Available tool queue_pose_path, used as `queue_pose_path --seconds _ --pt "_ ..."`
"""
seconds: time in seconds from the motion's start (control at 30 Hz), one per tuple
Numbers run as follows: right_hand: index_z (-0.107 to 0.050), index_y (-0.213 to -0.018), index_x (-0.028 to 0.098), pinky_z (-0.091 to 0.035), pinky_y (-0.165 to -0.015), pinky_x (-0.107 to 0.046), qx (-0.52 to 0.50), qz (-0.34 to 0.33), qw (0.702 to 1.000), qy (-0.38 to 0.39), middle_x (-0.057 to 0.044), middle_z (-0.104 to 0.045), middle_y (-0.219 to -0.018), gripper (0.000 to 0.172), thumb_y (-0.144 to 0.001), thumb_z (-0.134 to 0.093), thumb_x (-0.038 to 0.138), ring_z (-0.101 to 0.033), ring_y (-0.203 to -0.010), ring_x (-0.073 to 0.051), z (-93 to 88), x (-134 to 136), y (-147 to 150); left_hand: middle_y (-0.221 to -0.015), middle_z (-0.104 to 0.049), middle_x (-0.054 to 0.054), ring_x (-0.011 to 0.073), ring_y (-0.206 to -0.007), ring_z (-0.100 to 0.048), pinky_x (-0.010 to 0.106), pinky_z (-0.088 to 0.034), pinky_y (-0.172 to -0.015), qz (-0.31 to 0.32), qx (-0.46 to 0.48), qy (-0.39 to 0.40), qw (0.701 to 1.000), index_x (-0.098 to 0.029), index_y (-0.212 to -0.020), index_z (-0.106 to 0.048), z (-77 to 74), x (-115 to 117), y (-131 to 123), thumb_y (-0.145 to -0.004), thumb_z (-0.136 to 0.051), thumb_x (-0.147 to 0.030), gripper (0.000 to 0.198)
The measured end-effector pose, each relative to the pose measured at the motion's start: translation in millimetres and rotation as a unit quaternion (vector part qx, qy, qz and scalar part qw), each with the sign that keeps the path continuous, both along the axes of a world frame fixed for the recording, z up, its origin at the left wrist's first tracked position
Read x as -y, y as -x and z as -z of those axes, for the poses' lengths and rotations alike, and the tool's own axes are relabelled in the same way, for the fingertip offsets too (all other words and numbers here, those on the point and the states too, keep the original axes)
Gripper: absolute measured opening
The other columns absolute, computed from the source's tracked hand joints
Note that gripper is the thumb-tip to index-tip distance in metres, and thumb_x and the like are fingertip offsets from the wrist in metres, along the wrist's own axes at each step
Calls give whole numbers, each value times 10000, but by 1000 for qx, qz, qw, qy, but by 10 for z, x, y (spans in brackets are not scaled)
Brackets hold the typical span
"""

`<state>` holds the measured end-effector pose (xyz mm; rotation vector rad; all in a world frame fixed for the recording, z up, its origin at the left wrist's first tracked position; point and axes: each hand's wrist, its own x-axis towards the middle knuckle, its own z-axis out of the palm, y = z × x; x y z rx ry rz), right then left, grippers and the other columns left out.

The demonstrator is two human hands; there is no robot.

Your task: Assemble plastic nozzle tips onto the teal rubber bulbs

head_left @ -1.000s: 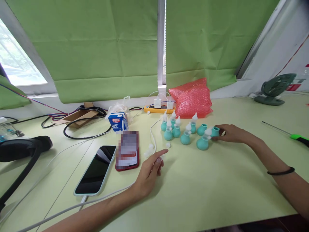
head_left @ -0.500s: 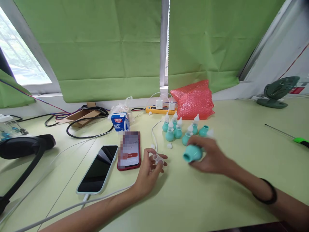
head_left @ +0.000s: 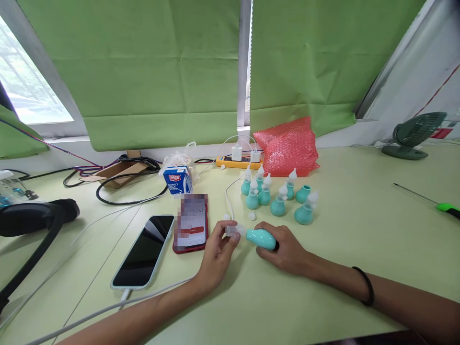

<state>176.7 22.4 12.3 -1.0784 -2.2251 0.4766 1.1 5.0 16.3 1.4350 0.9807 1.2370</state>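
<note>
My left hand [head_left: 217, 256] pinches a clear plastic nozzle [head_left: 235, 230] between thumb and fingers. My right hand [head_left: 289, 249] is closed around a teal squeeze bulb [head_left: 261, 238], its neck pointing left at the nozzle. The two parts lie end to end close above the table; I cannot tell whether the nozzle sits inside the neck. Beyond my right hand stand several teal bulbs with clear tips, one of them at the near right [head_left: 304, 214]. Among them one bare bulb [head_left: 303, 193] has an open neck. A small whitish cap [head_left: 252, 216] lies behind my hands.
Left of my hands lie a red-cased phone [head_left: 191, 225] and a black-screened phone [head_left: 143, 251] on a cable. Farther back are a blue milk carton [head_left: 178, 180], a yellow power strip [head_left: 224, 163] and red bubble wrap [head_left: 289, 151]. A screwdriver [head_left: 417, 194] and a fan [head_left: 413, 136] are at right.
My right hand has moved left with the teal bulb and turned its neck toward the nozzle. My left hand has turned the nozzle lengthwise, its narrow end toward the bulb.
</note>
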Motion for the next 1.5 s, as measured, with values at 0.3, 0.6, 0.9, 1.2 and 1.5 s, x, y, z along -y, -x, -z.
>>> queue_pose_path --seconds 0.3,0.6,0.9,1.2,1.5 --pt "-450 -815 197 -337 -507 -217 -78 -45 995 -32 25 -455 -627 266 -568 -445 100 -393 -530 -103 -30 -8 -13 -599 -539 -5 104 -543 -504 249 -415 -541 72 52 77 993 -122 -810 -489 -24 -16 7 -693 -590 -253 202" --pt "-451 -769 202 -374 -526 -223 -96 -10 991 -93 7 -518 -655 185 -604 -492 130 -471 -552 -115 52 -1 10 -546 -569 9 115 -474 -522 251 -408 -462 138 108 148 973 -128 -753 -459 -4 -42 1 -668 -618 -219 202" --pt "-434 -714 183 -344 -484 -188 -148 -4 983 109 33 -477 -624 153 -595 -524 146 -425 -536 -86 -6 73 47 -542 -541 -1 94 -467 -486 231 -420 -454 105 -21 65 992 -123 -719 -481 -39 44 -14 -646 -617 -225 185" --pt "-463 -672 154 -312 -450 -174 -185 -21 935 301 49 -436 -577 194 -523 -578 107 -388 -518 -70 -108 70 78 -653 -603 51 126 -575 -546 207 -428 -510 53 -249 -249 934 -132 -768 -542 -26 85 31 -728 -507 -183 73" --pt "-506 -756 156 -329 -448 -176 -258 -32 916 305 38 -463 -604 283 -551 -668 268 -408 -503 -61 -197 72 48 -831 -564 63 143 -725 -540 244 -451 -621 19 -192 -250 949 -157 -996 -444 -58 52 99 -743 -490 -191 259"
